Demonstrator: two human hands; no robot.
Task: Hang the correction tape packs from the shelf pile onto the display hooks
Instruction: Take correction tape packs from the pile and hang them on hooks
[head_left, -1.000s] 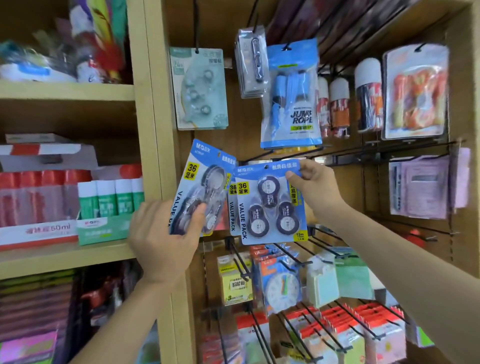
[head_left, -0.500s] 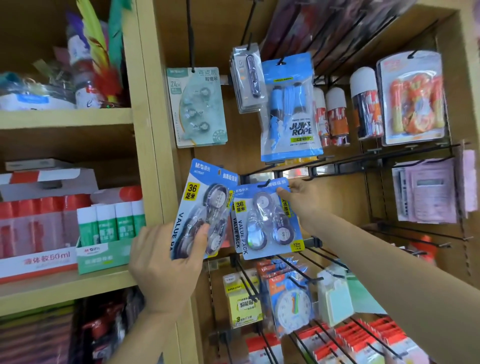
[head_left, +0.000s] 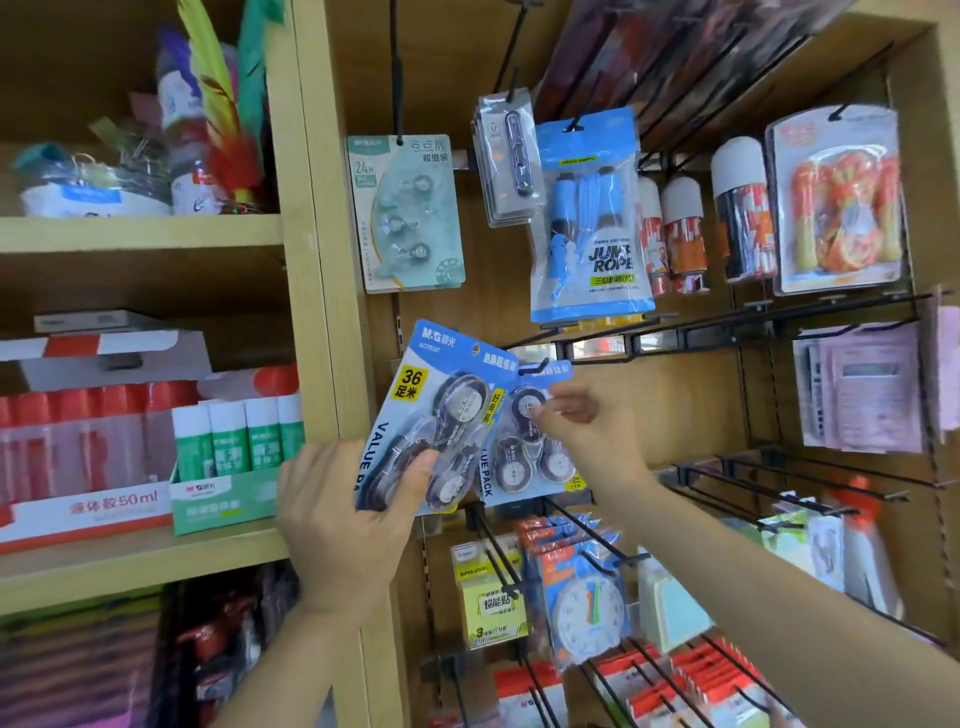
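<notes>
My left hand (head_left: 343, 525) grips a blue correction tape pack (head_left: 436, 410), marked 36 and VALUE PACK, by its lower edge, tilted to the right. Behind it a second blue correction tape pack (head_left: 524, 457) hangs from a black display hook (head_left: 532, 368). My right hand (head_left: 587, 436) is in front of the hanging pack, fingers loosely curled with the fingertips at its upper part. Whether they pinch the pack is blurred. A pale green correction tape pack (head_left: 405, 213) hangs higher up on the left.
A wooden upright (head_left: 317, 260) separates the left shelves, with glue sticks (head_left: 239, 436) and red-capped bottles, from the hook wall. A jump rope pack (head_left: 592, 218), bottles and an orange pack hang above. Bare black hooks (head_left: 810, 467) stick out at right. Sticky notes and a toy clock hang below.
My right hand has dropped from the hanging pack's top corner to its face. The pack now hangs on the hook. My left hand has raised its pack closer, overlapping the hanging one.
</notes>
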